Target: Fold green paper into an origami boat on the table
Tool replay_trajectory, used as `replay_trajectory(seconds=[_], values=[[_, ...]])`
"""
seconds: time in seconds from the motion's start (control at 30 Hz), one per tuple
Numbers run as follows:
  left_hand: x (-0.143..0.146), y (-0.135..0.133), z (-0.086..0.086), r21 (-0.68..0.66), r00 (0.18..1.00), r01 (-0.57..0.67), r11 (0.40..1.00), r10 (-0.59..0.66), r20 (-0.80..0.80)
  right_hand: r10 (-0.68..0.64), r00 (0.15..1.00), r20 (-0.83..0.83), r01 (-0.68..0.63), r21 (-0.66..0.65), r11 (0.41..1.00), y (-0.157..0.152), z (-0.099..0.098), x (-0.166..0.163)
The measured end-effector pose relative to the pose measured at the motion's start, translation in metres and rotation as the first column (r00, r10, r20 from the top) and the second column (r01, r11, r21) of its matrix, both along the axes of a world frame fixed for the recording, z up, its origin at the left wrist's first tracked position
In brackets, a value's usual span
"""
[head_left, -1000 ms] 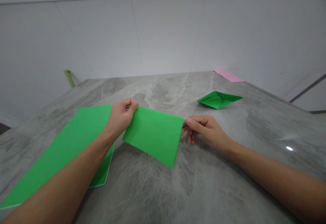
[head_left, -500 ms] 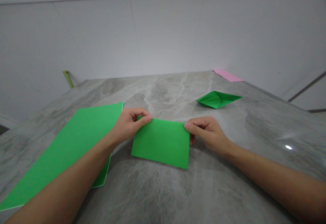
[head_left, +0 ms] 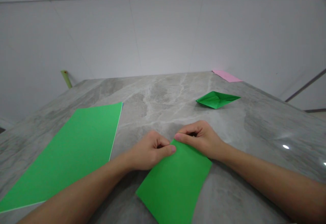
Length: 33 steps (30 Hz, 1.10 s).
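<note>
One large green sheet, one small green sheet, one folded green boat, one pink sheet.

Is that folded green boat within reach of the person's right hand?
Probably yes: the folded green boat lies just beyond the right hand with nothing between them, though its fingers pinch the green sheet.

The green paper sheet lies flat (angled slightly), its far edge pinched.

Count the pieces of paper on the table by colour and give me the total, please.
Green: 3 (large sheet, small sheet, folded piece)
Pink: 1 (pink sheet at the far corner)
Total: 4
</note>
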<state>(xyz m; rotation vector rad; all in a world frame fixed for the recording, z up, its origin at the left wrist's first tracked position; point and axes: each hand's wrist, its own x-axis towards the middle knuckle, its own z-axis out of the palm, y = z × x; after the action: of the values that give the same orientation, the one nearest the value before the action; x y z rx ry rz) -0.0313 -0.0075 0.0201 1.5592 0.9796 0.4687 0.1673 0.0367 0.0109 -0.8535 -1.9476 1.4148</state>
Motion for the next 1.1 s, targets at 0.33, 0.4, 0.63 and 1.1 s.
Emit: replay_trajectory(seconds=[0.33, 0.4, 0.63, 1.1], values=[[-0.007, 0.003, 0.003, -0.083, 0.999, 0.003, 0.997, 0.002, 0.052, -0.145, 0.985, -0.096, 0.139, -0.067, 0.988, 0.005, -0.003, 0.001], [-0.007, 0.004, 0.000, -0.070, 0.997, -0.017, 0.997, 0.022, 0.068, -0.266, 0.952, -0.153, 0.257, -0.076, 0.963, 0.012, -0.003, 0.005], [-0.008, 0.012, -0.010, 0.132, 0.945, -0.326, 0.936, 0.319, 0.075, -0.230, 0.956, -0.180, 0.211, -0.121, 0.970, 0.019, -0.006, 0.013], [-0.008, 0.018, -0.017, 0.064, 0.863, -0.494, 0.867, 0.480, 0.161, -0.368, 0.923, -0.110, 0.373, 0.484, 0.792, 0.010, -0.005, 0.012]])
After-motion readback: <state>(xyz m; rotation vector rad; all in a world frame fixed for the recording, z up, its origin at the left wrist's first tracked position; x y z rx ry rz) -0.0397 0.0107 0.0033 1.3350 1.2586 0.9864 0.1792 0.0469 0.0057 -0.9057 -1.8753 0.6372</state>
